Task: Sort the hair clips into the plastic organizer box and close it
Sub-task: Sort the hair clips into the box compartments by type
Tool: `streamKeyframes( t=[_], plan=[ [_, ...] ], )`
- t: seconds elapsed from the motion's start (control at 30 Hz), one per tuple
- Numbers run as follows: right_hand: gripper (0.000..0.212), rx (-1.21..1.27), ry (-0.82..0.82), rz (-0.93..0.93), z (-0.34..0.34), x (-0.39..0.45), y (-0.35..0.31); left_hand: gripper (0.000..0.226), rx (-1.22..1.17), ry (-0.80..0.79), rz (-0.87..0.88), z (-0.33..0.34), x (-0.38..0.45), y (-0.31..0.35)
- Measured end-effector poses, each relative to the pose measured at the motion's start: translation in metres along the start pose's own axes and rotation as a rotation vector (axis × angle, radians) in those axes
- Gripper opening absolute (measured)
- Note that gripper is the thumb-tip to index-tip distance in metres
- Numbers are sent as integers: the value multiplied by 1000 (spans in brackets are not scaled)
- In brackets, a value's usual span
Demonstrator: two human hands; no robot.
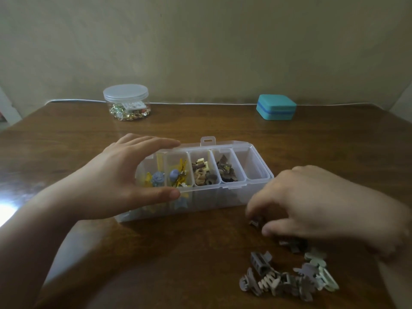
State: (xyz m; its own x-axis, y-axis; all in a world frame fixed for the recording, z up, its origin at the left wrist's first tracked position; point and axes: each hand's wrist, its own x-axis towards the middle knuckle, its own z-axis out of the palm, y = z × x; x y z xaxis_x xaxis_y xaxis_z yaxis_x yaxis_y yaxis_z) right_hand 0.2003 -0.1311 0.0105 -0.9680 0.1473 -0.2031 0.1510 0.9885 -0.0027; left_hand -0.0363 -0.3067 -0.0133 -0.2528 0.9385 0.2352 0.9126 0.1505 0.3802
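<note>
While the left hand (124,175) clasps the left end of the clear plastic organizer box (223,197) between thumb and fingers, the right hand (312,204) pinches a small dark hair clip (256,222) just off the box's right front corner, nearest its empty rightmost compartment (252,166).

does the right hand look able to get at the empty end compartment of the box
Likely yes. The organizer box stands open, its empty compartment is at the end nearest the right hand, and the left hand grips the opposite end, clear of it.
</note>
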Motion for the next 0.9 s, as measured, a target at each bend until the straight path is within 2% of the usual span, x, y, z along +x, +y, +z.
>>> streamKeyframes(
  t=[0.07,0.13,0.17,0.23,0.3,0.43,0.53,0.57,0.67,0.73,0.83,0.9],
  plan=[
    [32,9,33,-39,-3,-2,-1,87,-3,-1,-3,0,0,0],
    [25,138,88,-101,-10,-7,3,87,-6,-7,-5,-1,0,-1],
    [21,275,192,-111,-15,-9,7,87,-6,-8,-5,-1,0,-1],
    [17,514,535,-78,-19,-11,16,86,-6,-7,-2,0,0,-1],
    [15,516,716,28,-14,-4,22,86,-6,-3,2,0,0,-2],
    [24,403,557,104,-9,2,26,86,-9,2,7,0,0,-1],
    [19,499,517,13,-18,-9,27,84,-11,3,8,0,1,-1],
    [18,481,419,-27,-20,-14,28,84,-13,5,9,0,0,-1],
    [37,273,-119,7,-15,-19,23,86,-15,10,12,0,0,-2],
    [40,167,-295,35,-8,-15,16,87,-14,8,17,0,0,-2],
    [27,113,-241,-18,-5,-11,13,87,-11,3,16,0,1,-1],
    [25,232,-106,-62,-11,-13,16,87,-12,1,12,0,1,-1]
  ],
)
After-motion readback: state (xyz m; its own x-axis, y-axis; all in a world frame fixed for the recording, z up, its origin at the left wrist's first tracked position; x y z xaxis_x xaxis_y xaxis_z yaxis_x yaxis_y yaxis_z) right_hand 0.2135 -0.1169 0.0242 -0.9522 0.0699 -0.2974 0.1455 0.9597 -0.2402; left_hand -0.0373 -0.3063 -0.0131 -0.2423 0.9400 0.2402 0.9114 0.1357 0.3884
